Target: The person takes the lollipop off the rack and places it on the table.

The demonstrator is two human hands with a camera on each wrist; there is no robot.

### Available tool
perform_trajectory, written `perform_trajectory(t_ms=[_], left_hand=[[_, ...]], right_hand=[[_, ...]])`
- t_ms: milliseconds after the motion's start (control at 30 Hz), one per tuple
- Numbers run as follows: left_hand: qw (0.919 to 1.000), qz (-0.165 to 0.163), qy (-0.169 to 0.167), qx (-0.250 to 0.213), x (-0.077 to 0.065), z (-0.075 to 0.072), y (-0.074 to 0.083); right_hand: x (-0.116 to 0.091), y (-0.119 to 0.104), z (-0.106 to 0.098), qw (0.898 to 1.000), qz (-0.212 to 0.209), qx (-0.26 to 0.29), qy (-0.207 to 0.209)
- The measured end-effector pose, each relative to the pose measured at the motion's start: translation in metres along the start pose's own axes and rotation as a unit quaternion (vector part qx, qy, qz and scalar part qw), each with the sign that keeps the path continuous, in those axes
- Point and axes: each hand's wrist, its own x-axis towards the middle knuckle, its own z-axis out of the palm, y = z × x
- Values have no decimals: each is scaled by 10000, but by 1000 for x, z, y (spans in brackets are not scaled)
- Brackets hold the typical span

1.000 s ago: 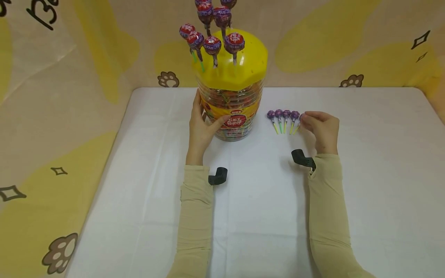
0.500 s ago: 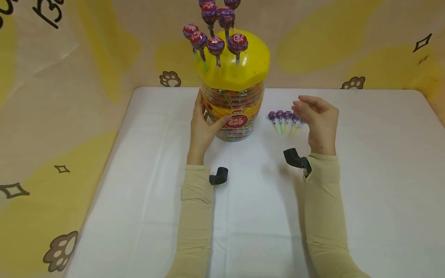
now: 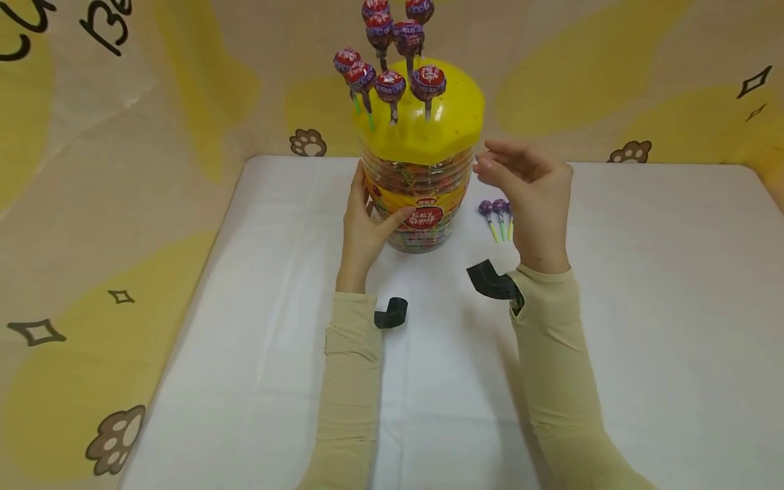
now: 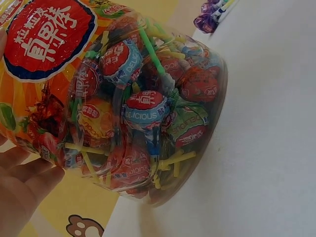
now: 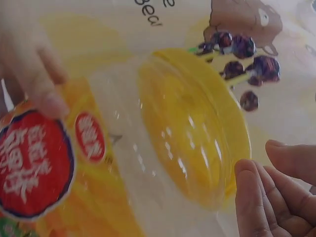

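A large clear jar of wrapped lollipops stands upright at the back of the table, under a yellow lid. My left hand holds its left side, thumb across the front label and fingers round the flank; the left wrist view shows fingertips at the jar wall. Several purple-and-red lollipops stick up from the lid. My right hand hovers beside the jar's right side, with a gap between thumb and fingers and nothing held in the right wrist view. Small purple lollipops lie behind it, partly hidden.
A white cloth covers the table. Close behind the jar rises a patterned yellow-and-cream backdrop. Black wrist mounts stick out from both sleeves.
My right hand has let go of the rightmost lollipop in the row, risen, and moved left towards the lid. The left hand keeps its place on the jar. The head view has shifted slightly.
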Motion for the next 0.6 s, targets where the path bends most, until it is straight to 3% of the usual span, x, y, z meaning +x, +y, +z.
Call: perform_trajectory(t_ms=[200,433,600], left_hand=[[10000,6,16,-33,0,0,-1],[10000,37,13,-56,0,0,-1],[9999,43,7,-107,1,0,-2]], right_hand=[[3,-5,17,9974,-539,-352,-327],[5,-14,34,9961,-540,-554,-432],[8,-18,47,9882,-1058,-1002,-477]])
